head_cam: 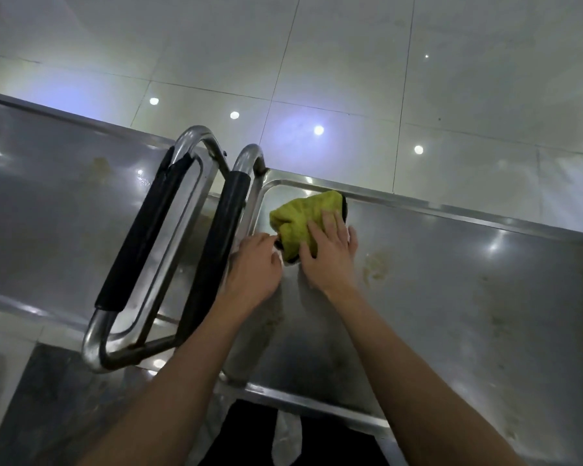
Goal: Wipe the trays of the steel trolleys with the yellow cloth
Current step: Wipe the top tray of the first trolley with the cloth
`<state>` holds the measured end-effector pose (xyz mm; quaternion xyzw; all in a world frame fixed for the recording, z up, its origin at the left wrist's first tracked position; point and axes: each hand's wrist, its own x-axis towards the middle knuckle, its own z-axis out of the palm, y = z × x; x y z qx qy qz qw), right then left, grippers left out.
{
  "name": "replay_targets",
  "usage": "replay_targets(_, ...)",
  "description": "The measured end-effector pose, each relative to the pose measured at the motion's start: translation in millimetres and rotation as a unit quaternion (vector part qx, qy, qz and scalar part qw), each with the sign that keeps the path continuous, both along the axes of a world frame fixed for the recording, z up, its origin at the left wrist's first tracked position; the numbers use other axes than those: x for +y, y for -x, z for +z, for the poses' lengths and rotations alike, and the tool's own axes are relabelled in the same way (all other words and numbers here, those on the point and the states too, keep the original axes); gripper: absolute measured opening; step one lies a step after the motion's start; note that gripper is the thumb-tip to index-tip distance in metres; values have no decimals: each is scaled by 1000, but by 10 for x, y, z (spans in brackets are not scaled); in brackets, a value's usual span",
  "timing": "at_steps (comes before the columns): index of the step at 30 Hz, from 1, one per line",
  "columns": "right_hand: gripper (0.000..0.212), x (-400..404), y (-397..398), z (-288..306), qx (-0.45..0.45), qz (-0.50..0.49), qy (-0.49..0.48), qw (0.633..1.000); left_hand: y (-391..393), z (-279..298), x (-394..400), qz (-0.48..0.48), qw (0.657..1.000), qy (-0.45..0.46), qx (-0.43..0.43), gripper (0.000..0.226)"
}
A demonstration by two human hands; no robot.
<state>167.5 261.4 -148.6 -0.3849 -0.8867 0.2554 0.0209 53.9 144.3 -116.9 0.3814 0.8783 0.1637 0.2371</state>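
The yellow cloth (300,220), bunched with a dark edge, lies in the far left corner of the right trolley's steel tray (451,280). My right hand (330,253) presses flat on the cloth's near side, fingers spread. At the cloth's left edge, my left hand (254,267) pinches it with the fingertips. A brownish stain (376,267) marks the tray just right of my right hand. The left trolley's tray (48,203) lies beside it and carries faint smears.
Two steel trolley handles with black grips (142,237) (216,250) stand between the two trays, right beside my left hand. Glossy white floor tiles (350,62) lie beyond the trays. A lower shelf (48,398) shows at the bottom left.
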Motion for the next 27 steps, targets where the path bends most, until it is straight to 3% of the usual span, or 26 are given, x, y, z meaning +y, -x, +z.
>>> replay_targets(3,50,6,33,-90,27,62,-42,997,-12,-85,-54,0,999,35,33,33)
replay_targets(11,59,128,215,-341,-82,176,-111,975,2,-172,-20,-33,991,113,71,35)
replay_targets(17,55,79,234,-425,-86,159,-111,977,14,-309,-85,-37,984,161,67,47)
replay_targets(27,52,152,640,-445,-77,132,-49,987,8,-303,-97,-19,990,127,51,49)
